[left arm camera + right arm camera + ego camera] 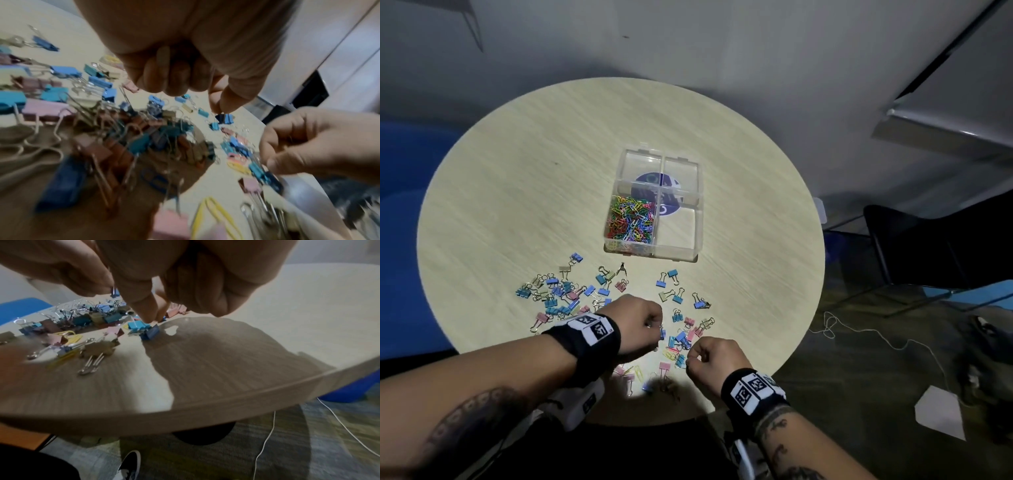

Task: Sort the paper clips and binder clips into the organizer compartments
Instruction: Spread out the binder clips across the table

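A clear four-compartment organizer (699, 219) stands mid-table; its near-left compartment holds coloured paper clips (631, 222), and the other compartments look empty. Pastel binder clips (558, 294) lie scattered on the near half of the table. My left hand (654, 325) (219, 110) pinches a small blue binder clip (225, 118) by its wire handle, just above the pile. My right hand (690, 359) (152, 319) has thumb and forefinger closed on a light blue binder clip (136, 325) lying on the table. A few yellow paper clips (637, 371) lie among the binder clips near me.
The round wooden table (517, 154) ends just behind my wrists, its near edge (246, 395) close. A dark chair (914, 246) stands at the right, a white cable (859, 330) runs across the floor, and blue seating (400, 212) sits left.
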